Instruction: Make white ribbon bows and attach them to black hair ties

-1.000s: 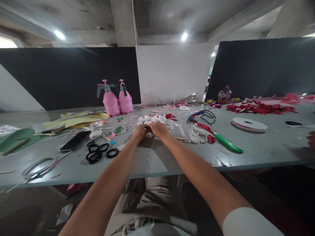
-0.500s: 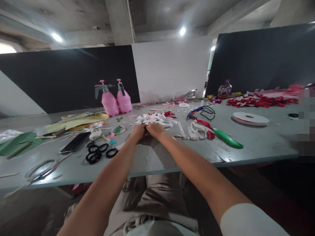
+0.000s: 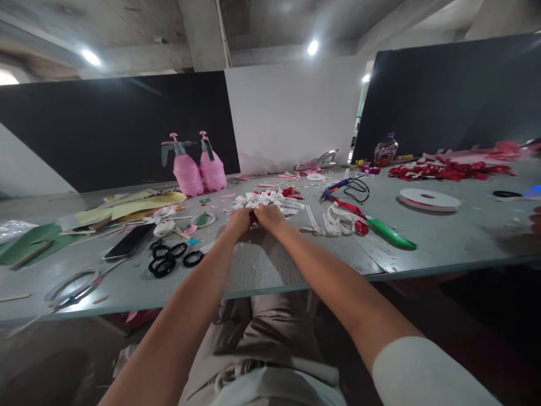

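My left hand (image 3: 241,221) and my right hand (image 3: 269,217) meet fingertip to fingertip near the middle of the table. Their fingers are bent and closed, and whatever lies between them is hidden by the hands. Right behind them is a heap of short white ribbon pieces (image 3: 264,198), some printed with dark letters. Red ribbon pieces (image 3: 292,193) lie at the heap's right back edge. To the right of my right hand are loose loops of white ribbon (image 3: 338,220), along with red ribbon (image 3: 349,207).
A blue glue gun (image 3: 336,189), a long green object (image 3: 391,232) and a white ribbon spool (image 3: 429,199) lie rightward. Black rings (image 3: 163,265), a phone (image 3: 130,241) and pink spray bottles (image 3: 187,175) are leftward. Another person's hand (image 3: 536,220) shows at the right edge.
My hands stay together at the same spot by the ribbon heap, fingers still closed. The view has shifted slightly. Another person's hand now shows at the far right.
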Motion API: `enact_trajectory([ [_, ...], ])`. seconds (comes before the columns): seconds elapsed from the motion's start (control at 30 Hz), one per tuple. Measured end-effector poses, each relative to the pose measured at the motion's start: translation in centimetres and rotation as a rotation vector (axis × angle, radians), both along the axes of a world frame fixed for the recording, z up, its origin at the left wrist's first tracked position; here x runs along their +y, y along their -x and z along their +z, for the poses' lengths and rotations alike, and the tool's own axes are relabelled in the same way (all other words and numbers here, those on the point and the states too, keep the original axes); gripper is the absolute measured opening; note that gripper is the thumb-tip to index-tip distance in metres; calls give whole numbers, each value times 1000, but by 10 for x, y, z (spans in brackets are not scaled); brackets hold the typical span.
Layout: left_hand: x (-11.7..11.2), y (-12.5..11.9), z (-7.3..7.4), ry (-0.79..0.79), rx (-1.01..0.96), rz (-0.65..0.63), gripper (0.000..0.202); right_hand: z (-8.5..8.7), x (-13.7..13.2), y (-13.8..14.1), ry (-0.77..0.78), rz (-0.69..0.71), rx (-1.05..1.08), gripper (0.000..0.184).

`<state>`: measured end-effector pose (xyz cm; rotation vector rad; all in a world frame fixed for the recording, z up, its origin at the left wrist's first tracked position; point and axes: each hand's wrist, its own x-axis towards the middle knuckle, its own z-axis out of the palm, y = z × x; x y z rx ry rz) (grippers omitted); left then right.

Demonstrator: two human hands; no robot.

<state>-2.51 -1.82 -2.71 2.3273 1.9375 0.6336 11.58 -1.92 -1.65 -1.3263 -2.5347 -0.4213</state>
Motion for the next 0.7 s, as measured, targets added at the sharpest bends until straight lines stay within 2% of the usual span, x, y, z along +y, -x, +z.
enact_trajectory([
  [0.1, -2, 0, 0, -35, 102, -2, 28, -2, 0, 1, 5, 29, -39, 36],
  [0.2, -3, 2, -3, -29, 125, 8, 28, -4, 0, 5, -7, 51, -58, 35],
  [0.43, 7, 9, -11, -55, -28, -39, 29, -6, 4, 4, 12, 43, 14, 36],
  [0.57, 10, 9, -7, -94, -319, -77, 26, -6, 15, -10, 35, 56, 327, 32],
  [0.63, 9, 8, -3, -96, -454, -131, 27, -6, 23, -18, 50, 127, 546, 35],
  [0.7, 8, 6, 1, -89, -537, -211, 29, -7, 29, -23, 173, 243, 705, 32],
])
